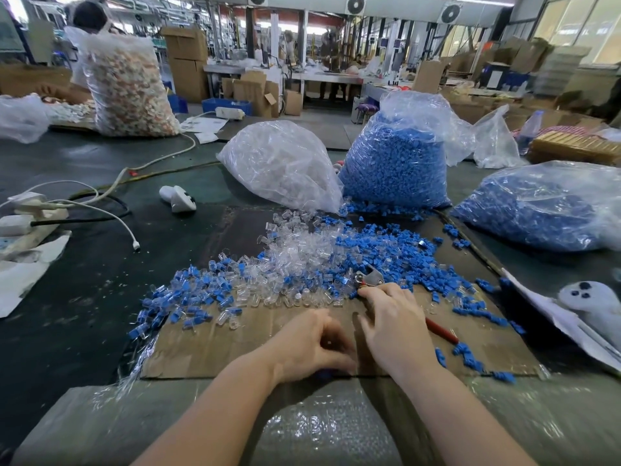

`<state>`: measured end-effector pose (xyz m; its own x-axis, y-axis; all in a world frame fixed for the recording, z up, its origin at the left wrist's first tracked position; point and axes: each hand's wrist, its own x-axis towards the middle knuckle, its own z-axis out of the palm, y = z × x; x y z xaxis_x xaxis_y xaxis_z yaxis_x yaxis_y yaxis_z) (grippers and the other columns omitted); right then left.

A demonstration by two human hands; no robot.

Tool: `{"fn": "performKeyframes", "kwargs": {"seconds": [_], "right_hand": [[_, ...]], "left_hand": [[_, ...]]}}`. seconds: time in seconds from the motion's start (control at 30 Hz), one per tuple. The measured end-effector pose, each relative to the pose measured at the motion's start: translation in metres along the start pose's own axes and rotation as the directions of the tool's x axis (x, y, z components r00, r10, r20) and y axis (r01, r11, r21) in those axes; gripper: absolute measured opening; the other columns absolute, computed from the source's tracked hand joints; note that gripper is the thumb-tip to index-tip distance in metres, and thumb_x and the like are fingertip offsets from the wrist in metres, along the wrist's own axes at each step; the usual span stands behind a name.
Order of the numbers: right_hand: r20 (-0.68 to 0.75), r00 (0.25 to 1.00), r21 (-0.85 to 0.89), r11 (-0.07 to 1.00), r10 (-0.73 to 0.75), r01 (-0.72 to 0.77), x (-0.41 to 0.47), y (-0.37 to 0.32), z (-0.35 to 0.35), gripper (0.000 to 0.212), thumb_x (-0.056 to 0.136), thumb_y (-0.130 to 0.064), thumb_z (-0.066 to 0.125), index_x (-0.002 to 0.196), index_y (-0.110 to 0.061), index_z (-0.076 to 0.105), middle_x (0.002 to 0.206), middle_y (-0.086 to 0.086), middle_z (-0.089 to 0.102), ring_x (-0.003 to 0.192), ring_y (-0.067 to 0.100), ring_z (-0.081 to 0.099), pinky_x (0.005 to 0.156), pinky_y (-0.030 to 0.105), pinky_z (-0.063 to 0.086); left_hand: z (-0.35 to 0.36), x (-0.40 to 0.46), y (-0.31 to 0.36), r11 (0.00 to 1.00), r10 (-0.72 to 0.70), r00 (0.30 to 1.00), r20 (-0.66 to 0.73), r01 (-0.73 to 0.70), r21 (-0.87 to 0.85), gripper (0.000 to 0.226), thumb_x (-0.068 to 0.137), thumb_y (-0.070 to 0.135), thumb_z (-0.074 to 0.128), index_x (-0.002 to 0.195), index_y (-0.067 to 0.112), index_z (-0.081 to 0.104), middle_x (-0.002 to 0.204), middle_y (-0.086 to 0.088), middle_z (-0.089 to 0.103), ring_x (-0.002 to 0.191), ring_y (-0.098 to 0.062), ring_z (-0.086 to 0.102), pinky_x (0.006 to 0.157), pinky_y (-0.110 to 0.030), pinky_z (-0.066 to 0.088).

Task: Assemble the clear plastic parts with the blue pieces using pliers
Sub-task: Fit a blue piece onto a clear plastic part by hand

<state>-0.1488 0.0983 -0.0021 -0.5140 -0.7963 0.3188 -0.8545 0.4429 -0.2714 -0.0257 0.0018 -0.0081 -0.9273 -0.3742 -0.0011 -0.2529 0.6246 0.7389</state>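
The right hand (395, 326) grips the pliers (369, 280), its fingers curled over the handles; the metal nose pokes out beyond the knuckles and a red handle end shows behind the wrist. The nose points into the edge of the loose heap, where clear parts (302, 253) and blue pieces (386, 247) lie mixed on a sheet of cardboard (215, 344).

The left hand (312, 344) sits just beside the right, nearer the body, fingers curled inward as if pinching something small; a bit of blue shows under it, but what it holds cannot be told through the blur.

Already joined clear-and-blue parts (191, 290) spread to the left of the hands. Beyond the heap stand a bag of clear parts (282, 163) and a bag of blue pieces (393, 159), with another blue-filled bag (537, 206) to the right.
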Motion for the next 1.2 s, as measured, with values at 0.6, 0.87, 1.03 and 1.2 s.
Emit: {"fn": "performKeyframes", "kwargs": {"seconds": [0.6,0.87,1.03,1.2], "right_hand": [[0.442,0.851,0.377,0.919,-0.284,0.112,0.0,-0.022,-0.011,0.014,0.083,-0.023,0.069,0.075,-0.029,0.059,0.088,-0.013,0.06,0.084,0.002,0.056,0.086,0.024,0.049],[0.519,0.787,0.468,0.882,-0.333,0.065,0.003,-0.012,-0.006,0.015,0.074,-0.029,0.077,0.088,-0.028,0.07,0.095,-0.014,0.064,0.089,-0.003,0.057,0.084,0.014,0.045],[0.526,0.788,0.435,0.898,-0.319,0.073,0.004,-0.013,-0.004,0.011,0.075,-0.026,0.076,0.083,-0.031,0.07,0.09,-0.016,0.064,0.086,-0.004,0.057,0.086,0.017,0.046],[0.293,0.936,0.441,0.896,-0.192,0.046,0.003,-0.013,0.003,0.019,0.079,-0.023,0.074,0.082,-0.037,0.061,0.081,-0.022,0.057,0.078,-0.007,0.053,0.071,0.009,0.04]], "left_hand": [[-0.005,0.011,-0.015,0.957,-0.248,0.843,-0.477,0.137,-0.256,0.016,0.078,0.014,0.072,0.093,0.02,0.068,0.08,0.01,0.062,0.064,0.011,0.057,0.058,0.0,0.04],[0.005,0.016,-0.019,0.964,-0.238,0.82,-0.521,0.135,-0.229,0.02,0.077,0.018,0.074,0.095,0.023,0.07,0.085,0.006,0.063,0.075,-0.004,0.057,0.065,-0.003,0.041],[0.007,0.014,-0.02,0.96,-0.234,0.821,-0.521,0.109,-0.258,0.024,0.076,0.012,0.075,0.095,0.022,0.068,0.078,0.004,0.062,0.064,-0.001,0.054,0.062,-0.006,0.042],[0.006,0.013,-0.019,0.92,-0.296,0.775,-0.558,0.074,-0.384,0.021,0.075,0.007,0.075,0.081,0.022,0.061,0.075,-0.003,0.065,0.061,-0.005,0.059,0.059,-0.013,0.048]]}}
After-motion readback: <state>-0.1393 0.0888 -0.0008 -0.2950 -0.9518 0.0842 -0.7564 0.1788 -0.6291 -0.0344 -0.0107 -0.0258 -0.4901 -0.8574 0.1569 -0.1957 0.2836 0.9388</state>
